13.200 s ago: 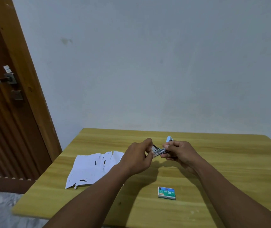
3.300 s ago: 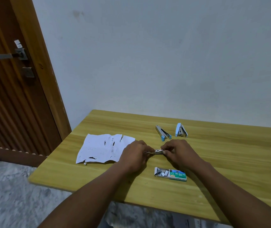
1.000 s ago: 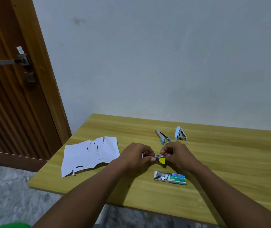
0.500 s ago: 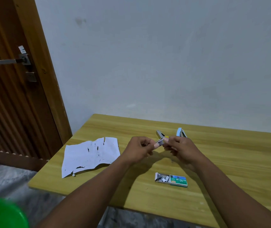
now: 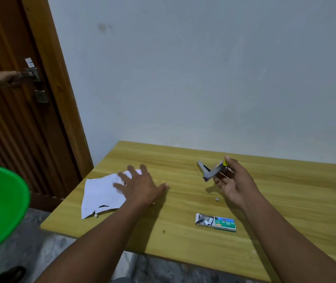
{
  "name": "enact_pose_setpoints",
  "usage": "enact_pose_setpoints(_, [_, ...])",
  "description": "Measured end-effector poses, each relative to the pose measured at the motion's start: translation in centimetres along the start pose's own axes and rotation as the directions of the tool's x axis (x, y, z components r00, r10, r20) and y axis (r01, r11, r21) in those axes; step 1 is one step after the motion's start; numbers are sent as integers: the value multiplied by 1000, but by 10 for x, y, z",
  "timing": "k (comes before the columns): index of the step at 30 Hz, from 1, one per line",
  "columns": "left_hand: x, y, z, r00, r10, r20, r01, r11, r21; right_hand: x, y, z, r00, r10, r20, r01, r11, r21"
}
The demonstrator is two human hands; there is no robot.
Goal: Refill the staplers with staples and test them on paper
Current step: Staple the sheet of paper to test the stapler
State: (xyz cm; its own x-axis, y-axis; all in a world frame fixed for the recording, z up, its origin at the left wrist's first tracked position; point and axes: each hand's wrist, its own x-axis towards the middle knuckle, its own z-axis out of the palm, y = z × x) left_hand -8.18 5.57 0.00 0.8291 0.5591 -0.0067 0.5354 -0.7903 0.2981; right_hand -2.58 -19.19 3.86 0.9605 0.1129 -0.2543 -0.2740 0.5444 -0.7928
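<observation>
By the table (image 5: 289,201) edge, left grip (image 5: 140,186) splayed over paper (image 5: 102,198); right grip (image 5: 237,185), well apart, clamped on stapler (image 5: 211,174).

The table (image 5: 285,193) is smooth, pale wood grain with a faint sheen; the paper (image 5: 102,195) on it is matt white, creased and torn. The stapler (image 5: 212,173) is dull grey metal with a yellow plastic tip, the green bowl (image 5: 0,205) glossy plastic, the door (image 5: 10,135) ribbed wood.

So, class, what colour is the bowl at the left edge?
Bright green: the round plastic bowl shows best in the head view.
</observation>
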Motion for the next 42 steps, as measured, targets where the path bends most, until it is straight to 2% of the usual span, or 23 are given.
enact_pose_setpoints(2, [0,-10,2,995,-51,90,54,998,-24,1,0,1,999,12,-50,-11,1000,8])
enact_pose_setpoints(5, [-2,-6,-2,989,137,55,-134,990,-54,3,4,2,995,52,-80,-54,998,-26])
enact_pose_setpoints(7, [-4,3,-6,961,274,36,-269,956,-114,3,6,4,996,81,-38,-84,991,-103])
enact_pose_setpoints(9, [-9,12,-12,934,355,41,-326,894,-309,1,8,8,996,86,25,-76,957,-279])
enact_pose_setpoints(12, [-14,26,-29,904,413,114,-203,646,-736,-5,12,12,989,62,136,20,849,-528])
enact_pose_setpoints(14, [-17,33,-41,875,447,184,-93,529,-844,-9,12,14,975,114,193,27,796,-605])
enact_pose_setpoints(18, [-18,35,-52,797,520,309,103,386,-917,-12,9,14,936,204,288,47,735,-676])
enact_pose_setpoints(20, [-19,33,-57,723,573,386,236,320,-918,-9,9,14,942,168,292,89,712,-697])
enact_pose_setpoints(22, [-18,31,-58,642,644,416,421,158,-893,-7,9,14,963,84,255,124,706,-697])
enact_pose_setpoints(24, [-8,25,-55,678,630,380,496,-10,-868,-4,8,14,982,16,186,108,765,-635])
enact_pose_setpoints(25, [-3,22,-52,723,582,373,480,-34,-877,-3,7,14,988,-13,153,100,811,-577])
enact_pose_setpoints(28, [-9,25,-43,835,430,344,340,90,-936,-2,2,16,994,-66,89,97,899,-426])
enact_pose_setpoints(29, [-15,28,-40,901,346,261,217,160,-963,-1,1,16,994,-78,79,103,908,-405])
enact_pose_setpoints(30, [-21,31,-37,960,261,99,29,260,-965,-2,0,16,993,-89,74,111,911,-397])
enact_pose_setpoints(31, [-23,32,-31,968,221,-116,-196,385,-902,0,0,14,992,-98,75,120,910,-396])
enact_pose_setpoints(32, [-23,32,-25,910,254,-329,-414,495,-764,-1,0,14,991,-105,83,130,908,-399])
enact_pose_setpoints(33, [-24,33,-23,813,342,-470,-579,554,-599,-1,0,14,989,-114,96,143,902,-406])
enact_pose_setpoints(34, [-22,34,-21,739,438,-513,-668,573,-474,-2,-1,14,986,-117,116,155,899,-410])
enact_pose_setpoints(35, [-20,35,-19,710,504,-492,-700,585,-410,-2,-1,14,983,-118,144,168,894,-416])
enact_pose_setpoints(36, [-18,37,-20,722,534,-440,-689,608,-395,-3,-2,14,979,-113,170,177,885,-430])
enact_pose_setpoints(38, [-15,40,-21,786,531,-316,-614,614,-497,-6,-4,15,970,-129,205,220,826,-519])
enact_pose_setpoints(40, [-9,41,-24,817,528,-231,-543,571,-615,-6,-9,14,936,-257,240,351,678,-645])
enact_pose_setpoints(42, [-5,39,-32,809,568,-150,-488,508,-710,-6,-18,10,886,-357,297,459,575,-677])
